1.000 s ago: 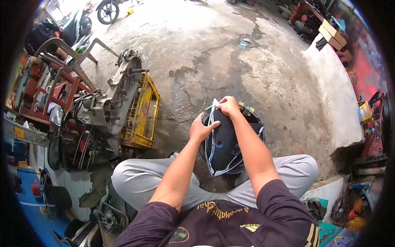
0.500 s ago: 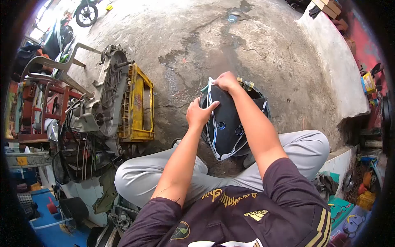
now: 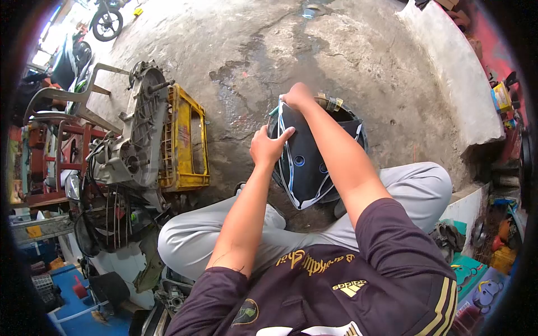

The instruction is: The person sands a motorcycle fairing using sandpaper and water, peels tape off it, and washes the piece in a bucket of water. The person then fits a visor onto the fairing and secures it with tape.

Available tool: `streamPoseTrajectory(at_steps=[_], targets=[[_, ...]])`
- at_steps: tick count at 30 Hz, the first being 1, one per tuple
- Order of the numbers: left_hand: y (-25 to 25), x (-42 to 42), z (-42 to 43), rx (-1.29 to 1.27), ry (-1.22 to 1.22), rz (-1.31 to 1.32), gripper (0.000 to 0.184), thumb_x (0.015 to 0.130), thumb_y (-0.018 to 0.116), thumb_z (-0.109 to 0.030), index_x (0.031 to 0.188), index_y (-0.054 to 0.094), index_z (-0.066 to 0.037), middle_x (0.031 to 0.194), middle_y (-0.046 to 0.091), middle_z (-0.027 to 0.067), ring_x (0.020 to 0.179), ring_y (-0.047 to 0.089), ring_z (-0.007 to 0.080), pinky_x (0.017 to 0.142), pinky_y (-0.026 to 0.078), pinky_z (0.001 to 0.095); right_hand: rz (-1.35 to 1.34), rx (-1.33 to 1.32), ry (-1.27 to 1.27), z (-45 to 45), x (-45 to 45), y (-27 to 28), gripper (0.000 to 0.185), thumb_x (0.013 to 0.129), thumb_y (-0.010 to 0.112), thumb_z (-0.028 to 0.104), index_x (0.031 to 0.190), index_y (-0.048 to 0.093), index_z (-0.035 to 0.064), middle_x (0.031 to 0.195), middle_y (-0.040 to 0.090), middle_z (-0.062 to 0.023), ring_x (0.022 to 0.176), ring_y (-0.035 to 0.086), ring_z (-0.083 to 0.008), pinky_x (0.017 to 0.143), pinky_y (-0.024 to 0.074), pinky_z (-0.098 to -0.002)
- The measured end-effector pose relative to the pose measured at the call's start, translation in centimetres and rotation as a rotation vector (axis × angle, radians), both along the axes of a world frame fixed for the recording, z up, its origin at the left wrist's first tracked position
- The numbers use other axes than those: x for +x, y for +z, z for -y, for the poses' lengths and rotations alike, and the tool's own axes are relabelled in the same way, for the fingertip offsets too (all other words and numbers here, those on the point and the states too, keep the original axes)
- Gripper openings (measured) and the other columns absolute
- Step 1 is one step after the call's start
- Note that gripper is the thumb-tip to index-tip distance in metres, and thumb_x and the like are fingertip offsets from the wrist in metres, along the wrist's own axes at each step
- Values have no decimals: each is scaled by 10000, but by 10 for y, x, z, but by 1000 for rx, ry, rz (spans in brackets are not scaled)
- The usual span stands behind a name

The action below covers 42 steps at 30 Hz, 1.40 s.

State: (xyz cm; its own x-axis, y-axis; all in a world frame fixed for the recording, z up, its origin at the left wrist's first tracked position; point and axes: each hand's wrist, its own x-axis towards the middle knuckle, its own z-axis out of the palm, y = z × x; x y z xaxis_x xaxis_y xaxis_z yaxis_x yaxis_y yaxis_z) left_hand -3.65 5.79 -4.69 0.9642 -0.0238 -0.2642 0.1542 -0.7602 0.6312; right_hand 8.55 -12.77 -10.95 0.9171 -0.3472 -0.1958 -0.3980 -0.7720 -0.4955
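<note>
A black, pointed panel (image 3: 305, 148) with white and blue edging and two blue-ringed holes lies tilted over a round dark tub (image 3: 363, 147) between the legs. My left hand (image 3: 270, 147) is at the panel's left edge, its thumb over the edge and its fingers curled round the outside. At the panel's far tip, my right hand (image 3: 298, 96) is closed on the edge, with its fingertips partly hidden. A small green piece (image 3: 273, 111) shows just left of that tip.
To the left, a metal engine casing (image 3: 144, 123) stands against a yellow crate (image 3: 193, 140). Behind them are a plastic chair (image 3: 84, 92) and a motorcycle wheel (image 3: 107, 24). A low white wall (image 3: 448, 73) runs along the right.
The view has tilted and shifted, so the surroundings sit differently. My right hand has turned over a little at the tip, while my left hand stays at the left edge.
</note>
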Motion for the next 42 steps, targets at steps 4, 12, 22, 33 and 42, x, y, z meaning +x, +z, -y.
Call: streamPoseTrajectory(at_steps=[4, 12, 22, 33, 42], targets=[[-4, -1, 1, -12, 6, 40, 1119, 684, 764, -787, 1397, 585, 56, 1322, 655, 266, 1255, 627, 390, 1056, 483, 450, -170, 158, 59, 11, -19, 33, 523, 780, 864, 424, 1006, 777, -39, 1117, 733, -274, 1076, 721, -391, 921, 567, -444], [-12, 2, 0, -9, 5, 35, 1076, 669, 768, -794, 1358, 625, 20, 1280, 675, 246, 1209, 652, 376, 1026, 499, 461, -94, 122, -125, -14, -30, 47, 540, 846, 778, 478, 985, 768, -44, 1075, 724, -290, 1030, 716, -426, 895, 561, -471], [-7, 2, 2, 10, 34, 46, 1068, 648, 762, -820, 1338, 648, -13, 1246, 702, 214, 1176, 673, 362, 1007, 513, 470, 28, 277, -29, -1, -30, 33, 289, 790, 751, 298, 901, 803, 37, 974, 747, -248, 952, 736, -393, 875, 572, -447], [-12, 1, 1, -120, 27, 7, 1073, 669, 817, -736, 1388, 603, 31, 1342, 651, 254, 1259, 632, 369, 1067, 488, 441, 41, 288, -39, -6, -41, 44, 267, 816, 694, 270, 871, 792, 27, 968, 732, -272, 954, 722, -427, 892, 565, -474], [-7, 3, 1, -127, 3, -1, 1070, 674, 831, -703, 1388, 589, 56, 1339, 645, 281, 1261, 628, 380, 1071, 479, 444, -9, 305, -44, -7, -45, 49, 331, 858, 711, 338, 980, 796, 42, 1054, 737, -269, 1066, 710, -414, 949, 559, -480]])
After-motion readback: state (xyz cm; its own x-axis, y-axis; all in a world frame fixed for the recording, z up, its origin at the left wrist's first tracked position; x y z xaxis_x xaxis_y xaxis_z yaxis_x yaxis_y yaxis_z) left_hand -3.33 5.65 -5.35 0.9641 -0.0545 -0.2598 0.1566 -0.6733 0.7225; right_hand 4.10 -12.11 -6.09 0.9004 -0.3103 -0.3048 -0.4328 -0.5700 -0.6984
